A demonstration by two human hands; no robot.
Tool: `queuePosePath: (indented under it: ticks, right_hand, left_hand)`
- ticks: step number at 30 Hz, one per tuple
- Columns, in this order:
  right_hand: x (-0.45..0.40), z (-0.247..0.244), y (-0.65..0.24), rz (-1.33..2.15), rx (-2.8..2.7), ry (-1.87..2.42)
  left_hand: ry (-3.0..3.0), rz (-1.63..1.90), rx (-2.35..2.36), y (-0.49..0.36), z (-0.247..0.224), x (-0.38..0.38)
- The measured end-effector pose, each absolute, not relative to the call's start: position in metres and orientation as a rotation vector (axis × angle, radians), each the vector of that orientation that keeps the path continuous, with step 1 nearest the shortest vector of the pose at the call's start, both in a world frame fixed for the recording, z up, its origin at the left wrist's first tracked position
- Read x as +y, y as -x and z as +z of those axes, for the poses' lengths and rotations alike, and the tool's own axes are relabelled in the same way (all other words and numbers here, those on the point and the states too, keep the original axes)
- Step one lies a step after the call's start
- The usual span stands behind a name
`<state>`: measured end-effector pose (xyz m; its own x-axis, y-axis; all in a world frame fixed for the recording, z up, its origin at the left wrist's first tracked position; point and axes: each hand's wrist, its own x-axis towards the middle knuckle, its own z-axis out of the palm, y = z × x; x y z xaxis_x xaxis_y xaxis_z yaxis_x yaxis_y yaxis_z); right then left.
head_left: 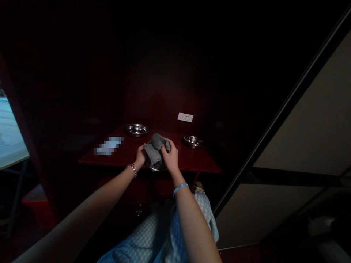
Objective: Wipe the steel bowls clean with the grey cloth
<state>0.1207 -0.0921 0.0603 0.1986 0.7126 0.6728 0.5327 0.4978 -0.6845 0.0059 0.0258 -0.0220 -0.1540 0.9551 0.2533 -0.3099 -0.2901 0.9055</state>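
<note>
A grey cloth (154,153) lies bunched over a shiny metal dish (159,168) at the front edge of the dark red desk. My left hand (140,155) grips the left side of the dish, its fingers partly hidden by the cloth. Pinched in my right hand (170,155) is the bunched upper part of the cloth, above the dish. Behind my left hand stands a wide metal bowl (137,130). A smaller metal bowl (193,141) is to the right of my right hand.
A blurred pale item (109,145) lies on the left of the desk (123,157). The back panel has a white socket plate (185,117). A red stool (41,204) stands at the lower left, and a pale-panelled sliding door (301,138) is on the right.
</note>
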Motion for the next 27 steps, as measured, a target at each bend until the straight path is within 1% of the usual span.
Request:
queuePosePath:
  ticks: [2, 7, 14, 17, 20, 24, 27]
  right_hand:
    - [-0.086, 0.059, -0.127, 0.222, -1.314, 1.195]
    - [-0.073, 0.05, -0.144, 0.303, -1.137, 1.512]
    - [-0.076, 0.052, -0.145, 0.408, -1.129, 1.38]
    - [-0.08, 0.057, -0.146, 0.285, -1.067, 1.408]
    - [-0.088, 0.063, -0.148, 0.065, -1.103, 1.521]
    - [-0.1, 0.065, -0.141, -0.186, -1.525, 1.738]
    - [-0.104, 0.062, -0.132, -0.326, -1.841, 1.767]
  left_hand:
    - [-1.1, 1.629, 0.898, -0.007, -0.023, 0.025]
    - [-1.188, 1.639, 1.052, -0.005, -0.027, 0.029]
    - [-1.179, 1.603, 1.022, -0.003, -0.028, 0.031]
    - [-1.186, 1.615, 1.032, -0.003, -0.029, 0.031]
    - [-1.189, 1.647, 1.026, -0.004, -0.029, 0.032]
    - [-1.19, 1.661, 1.007, -0.004, -0.031, 0.033]
    - [-1.172, 1.639, 1.038, -0.004, -0.031, 0.034]
